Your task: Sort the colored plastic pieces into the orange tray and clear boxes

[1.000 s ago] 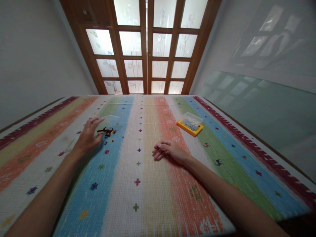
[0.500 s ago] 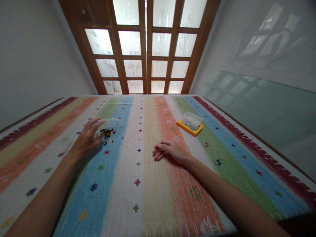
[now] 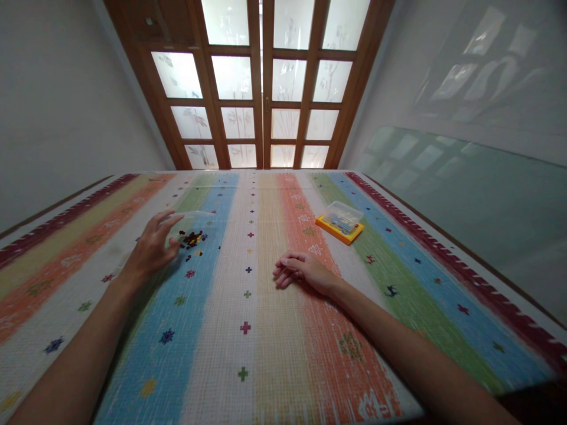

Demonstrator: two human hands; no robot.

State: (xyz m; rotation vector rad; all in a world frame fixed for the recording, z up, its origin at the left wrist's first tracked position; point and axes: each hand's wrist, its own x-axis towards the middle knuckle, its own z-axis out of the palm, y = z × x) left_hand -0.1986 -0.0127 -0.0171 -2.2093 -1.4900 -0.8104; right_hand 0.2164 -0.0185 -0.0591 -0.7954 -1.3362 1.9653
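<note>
My left hand (image 3: 155, 245) is at the left of the table, thumb and fingers spread in a curve, with no small piece visible between them. Right beside its thumb lies a loose pile of small dark brown and yellow pieces (image 3: 192, 238), too small to name exactly. Behind the fingers shows the edge of a clear plastic piece (image 3: 199, 213); whether the hand touches it I cannot tell. My right hand (image 3: 303, 271) rests on its side on the cloth near the middle, its fingers loosely bent and slightly apart, with nothing visible in them.
A striped, patterned tablecloth (image 3: 225, 330) covers the table. Toward the right stands a clear plastic box (image 3: 344, 213) on a yellow base (image 3: 334, 230), with bluish things inside. Wooden doors with glass panes (image 3: 261, 118) are at the far end, and a glass panel (image 3: 465, 189) leans along the right.
My left hand has shifted slightly to the left, away from the pile. The dark pieces now lie a little more spread out. My right hand has stayed in place.
</note>
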